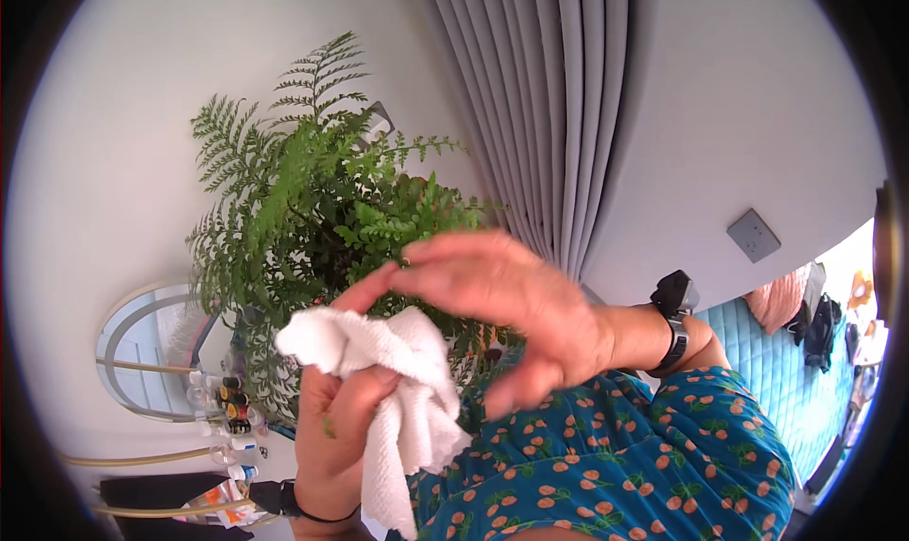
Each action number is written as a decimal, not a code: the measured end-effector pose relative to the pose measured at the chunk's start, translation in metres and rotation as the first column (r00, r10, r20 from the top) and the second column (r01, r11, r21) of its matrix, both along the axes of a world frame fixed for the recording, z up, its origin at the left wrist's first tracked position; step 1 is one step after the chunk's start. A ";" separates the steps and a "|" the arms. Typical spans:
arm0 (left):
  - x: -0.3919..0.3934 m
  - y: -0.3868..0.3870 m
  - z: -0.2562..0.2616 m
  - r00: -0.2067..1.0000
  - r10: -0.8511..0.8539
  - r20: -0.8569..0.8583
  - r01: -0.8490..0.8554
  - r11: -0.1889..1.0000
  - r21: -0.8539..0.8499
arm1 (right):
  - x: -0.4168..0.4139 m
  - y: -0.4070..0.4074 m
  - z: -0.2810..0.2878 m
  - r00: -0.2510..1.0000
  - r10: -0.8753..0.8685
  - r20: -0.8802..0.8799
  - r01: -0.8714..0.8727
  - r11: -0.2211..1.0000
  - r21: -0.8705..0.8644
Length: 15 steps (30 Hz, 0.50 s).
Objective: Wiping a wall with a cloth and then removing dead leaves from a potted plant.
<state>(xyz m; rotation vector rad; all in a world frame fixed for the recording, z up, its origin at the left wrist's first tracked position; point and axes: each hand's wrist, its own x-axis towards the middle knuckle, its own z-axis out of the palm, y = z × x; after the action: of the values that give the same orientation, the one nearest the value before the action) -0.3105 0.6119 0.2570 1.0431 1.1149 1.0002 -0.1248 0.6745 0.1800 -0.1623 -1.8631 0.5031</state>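
Note:
My left hand grips a crumpled white terry cloth, whose loose end hangs down. A small green leaf fragment sticks to the skin below that thumb. My right hand, blurred by motion, is held above the cloth with its thumb apart from the outstretched fingers. Its fingertips meet or overlap a fingertip of my left hand; I cannot tell whether they touch. Behind both hands spreads a bushy green fern with feathery fronds. Its base is hidden by my hands and the cloth.
A pleated grey curtain hangs behind the fern. To the left, a round mirror stands near several small bottles. On the right are a wall socket and a blue quilted cover with clothes on it.

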 end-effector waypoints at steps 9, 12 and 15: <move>-0.019 -0.003 -0.003 0.928 0.278 -0.248 -0.232 0.952 0.197 | 0.038 0.081 -0.051 0.922 -0.374 -0.097 0.075 0.419 -0.905; -0.014 -0.005 -0.004 0.924 0.312 -0.221 -0.269 0.942 0.202 | 0.022 0.095 -0.055 0.904 -0.380 -0.195 -0.031 0.397 -0.917; -0.016 -0.006 -0.012 0.930 0.299 -0.215 -0.250 0.941 0.230 | 0.019 0.106 -0.056 0.914 -0.266 -0.305 -0.204 0.349 -0.915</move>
<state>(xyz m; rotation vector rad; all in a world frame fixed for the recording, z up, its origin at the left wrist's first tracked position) -0.3268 0.6062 0.2454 1.2183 1.4171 1.2504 -0.1061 0.7802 0.1237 -0.8173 -0.9123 1.4630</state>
